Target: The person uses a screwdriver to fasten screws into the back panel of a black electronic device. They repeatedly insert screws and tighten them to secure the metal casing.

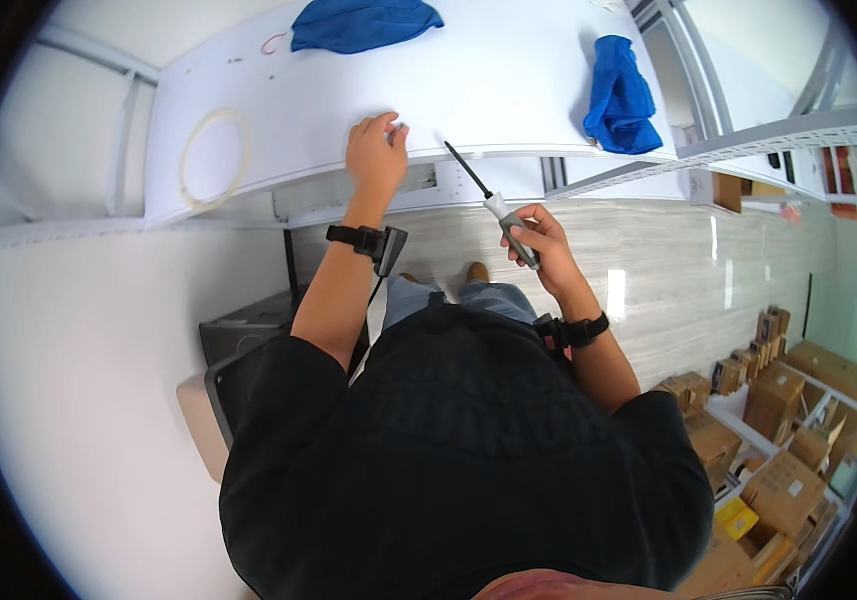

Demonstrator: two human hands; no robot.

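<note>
My right hand [541, 248] is wrapped round the grey and white handle of a screwdriver [495, 204], off the table's front edge. Its long dark shaft slants up and left toward the white table [509, 90]. Above the near part of the tabletop, my left hand [377, 150] has its fingers curled in, thumb and fingertips close together. A tiny dark spot shows at those fingertips, too small to name. The two hands are apart, and the screwdriver's tip points into the space right of my left hand.
A blue cloth [364, 25] lies at the table's far side, another crumpled blue cloth [624, 100] at its right end. A pale yellow ring [185, 165] and a thin red loop [274, 42] are on the left. Metal framing [699, 75] stands right; cardboard boxes [784, 490] fill shelves behind.
</note>
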